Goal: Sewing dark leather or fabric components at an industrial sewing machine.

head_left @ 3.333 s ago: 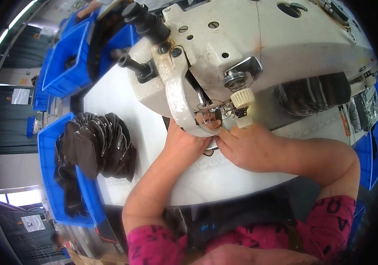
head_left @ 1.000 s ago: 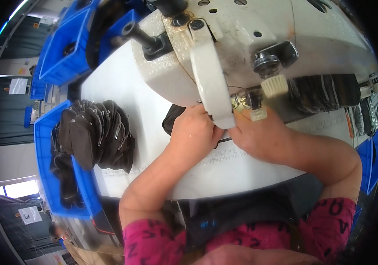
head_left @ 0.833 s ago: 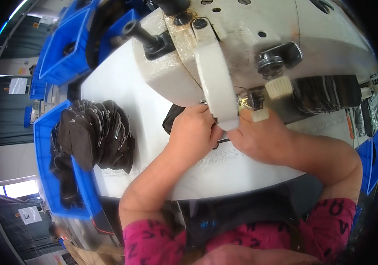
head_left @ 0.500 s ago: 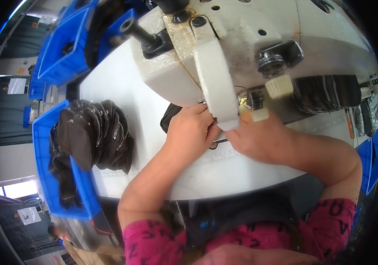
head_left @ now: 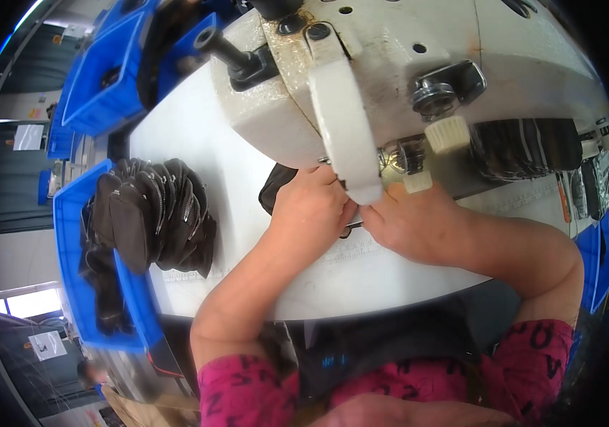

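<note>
On my left, the dark zippered pouches [head_left: 158,217] lean in a bunch over the blue bin [head_left: 70,256], just as before. The dark fabric piece [head_left: 276,186] lies under my left hand [head_left: 311,206], and more of it juts out on the left than three seconds ago. The white curved guard [head_left: 345,132] hides my fingertips, so I cannot tell whether I pinch or merely press. My right hand [head_left: 418,222] sits just beside, its grip equally hidden, below the sewing machine [head_left: 382,53].
</note>
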Motion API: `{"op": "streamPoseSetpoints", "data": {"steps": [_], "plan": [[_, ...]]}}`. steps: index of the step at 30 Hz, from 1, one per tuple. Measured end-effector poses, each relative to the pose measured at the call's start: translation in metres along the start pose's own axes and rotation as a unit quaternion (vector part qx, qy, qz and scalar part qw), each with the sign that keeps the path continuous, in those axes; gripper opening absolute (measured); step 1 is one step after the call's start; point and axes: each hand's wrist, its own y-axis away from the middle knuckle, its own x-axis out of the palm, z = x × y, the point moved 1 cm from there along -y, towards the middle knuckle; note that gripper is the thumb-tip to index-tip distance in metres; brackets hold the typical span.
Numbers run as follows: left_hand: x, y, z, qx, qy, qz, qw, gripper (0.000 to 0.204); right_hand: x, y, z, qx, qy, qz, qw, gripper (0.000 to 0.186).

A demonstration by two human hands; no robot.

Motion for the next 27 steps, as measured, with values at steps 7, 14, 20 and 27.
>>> {"op": "streamPoseSetpoints", "data": {"steps": [7,14,20,27], "plan": [[0.002,-0.002,-0.004,-0.026,-0.017,0.008,0.999,0.030,0.002,-0.002,-0.002,0.021,-0.015,0.009,1.000,0.033],[-0.005,-0.005,-0.003,-0.129,0.091,0.023,0.987,0.022,-0.003,-0.002,-0.002,0.018,-0.005,-0.015,1.000,0.032],[-0.002,-0.003,0.006,-0.201,0.204,0.027,0.958,0.024,-0.001,-0.002,-0.001,0.046,-0.054,-0.031,0.997,0.023],[0.000,0.000,0.009,-0.288,0.316,0.060,0.902,0.017,0.004,0.001,-0.001,0.045,-0.053,-0.032,0.997,0.017]]}}
